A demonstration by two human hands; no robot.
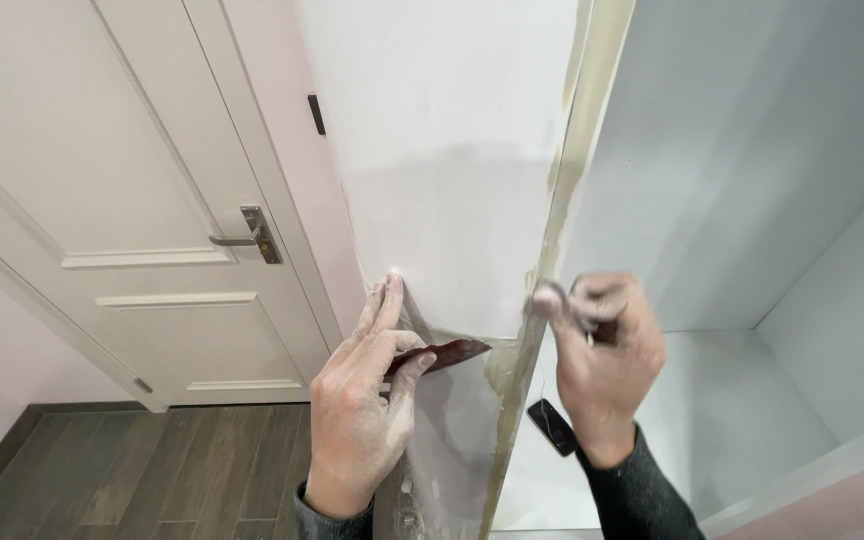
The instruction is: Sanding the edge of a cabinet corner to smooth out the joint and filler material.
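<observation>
Item, panel sanding in hand: my left hand [357, 405] pinches a red sandpaper scrap [442, 354] flat on the white panel [442, 180], my right hand [602, 345] curls on its edge (contents hidden), so next I'd judge steady pressure.

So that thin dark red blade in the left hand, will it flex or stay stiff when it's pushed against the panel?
The dark red blade looks thin and flat, so it probably bends a little under pressure. The left hand pinches it between thumb and fingers alone, which suggests it is light. That hand is coated in white dust, so the grip may be somewhat slippery.
</observation>
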